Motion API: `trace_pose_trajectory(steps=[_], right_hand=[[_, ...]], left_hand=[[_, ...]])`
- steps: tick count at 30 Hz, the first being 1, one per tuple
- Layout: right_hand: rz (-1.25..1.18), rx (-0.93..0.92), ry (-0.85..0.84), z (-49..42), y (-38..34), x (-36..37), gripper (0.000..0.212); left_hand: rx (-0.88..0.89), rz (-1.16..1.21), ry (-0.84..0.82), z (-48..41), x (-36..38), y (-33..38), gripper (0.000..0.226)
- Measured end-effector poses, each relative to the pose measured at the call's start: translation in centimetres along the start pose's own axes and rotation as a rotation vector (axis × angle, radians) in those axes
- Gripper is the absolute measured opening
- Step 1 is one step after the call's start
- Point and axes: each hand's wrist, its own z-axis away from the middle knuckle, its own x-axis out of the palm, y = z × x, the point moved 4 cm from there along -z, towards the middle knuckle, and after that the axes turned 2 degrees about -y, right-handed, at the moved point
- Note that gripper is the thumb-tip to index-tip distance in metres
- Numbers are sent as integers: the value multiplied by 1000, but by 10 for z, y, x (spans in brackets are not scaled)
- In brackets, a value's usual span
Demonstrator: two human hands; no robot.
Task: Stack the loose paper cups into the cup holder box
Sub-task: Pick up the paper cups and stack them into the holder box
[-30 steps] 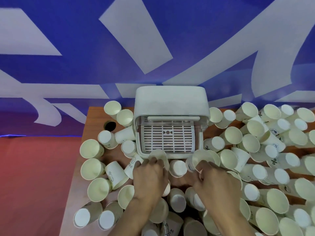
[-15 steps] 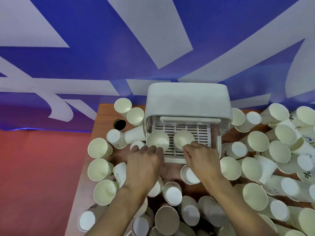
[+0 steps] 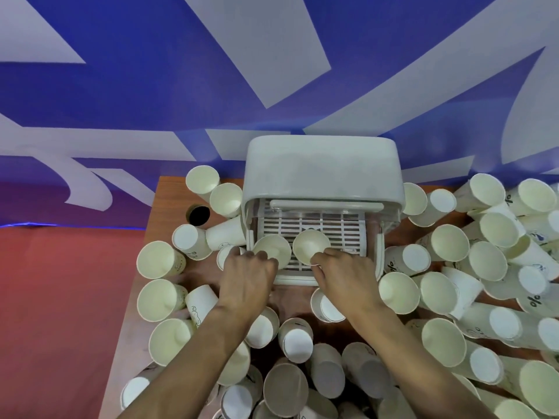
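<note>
Head view: looking down on a brown worktop (image 3: pixel 169 195), a white cup holder box (image 3: pixel 322 170) stands at its far edge against a blue and white backdrop (image 3: pixel 151 86), its open front showing a slatted tray (image 3: pixel 338 228). The left hand (image 3: pixel 246 278) reaches to the tray's near left corner, its fingers (image 3: pixel 260 255) curled onto the rim of a left cup (image 3: pixel 272 248) that stands mouth-up on the slats. The right hand (image 3: pixel 348 276) comes in just beside it, fingers (image 3: pixel 328 254) pinching the near rim of a right cup (image 3: pixel 310 244), also mouth-up on the tray; the two cups sit side by side, almost touching. Loose paper cups (image 3: pixel 447 297) lie heaped all around the box, some upright, many on their sides, thickest on the right and in front under both forearms. A dark round hole (image 3: pixel 198 215) shows in the worktop left of the box.
</note>
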Motion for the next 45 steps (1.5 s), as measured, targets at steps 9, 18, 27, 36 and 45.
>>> trace_pose_trajectory(steps=[9,18,27,36,45], right_hand=[[-190,114,120,66,30,-44,7],[36,371,-146,131,98,-8,28],[18,315,-136,126,84,2,16],[-13,284,-150,129,66,9,15],[-82,265,-143,129,61,6,23]], left_hand=[[27,93,156,24,-2,12,28],[360,113,123,16,-3,120,41],[171,-33,-70,7,8,134,54],[190,-160,-130,12,11,121,36],[212,-227,-17,10,-9,121,25]])
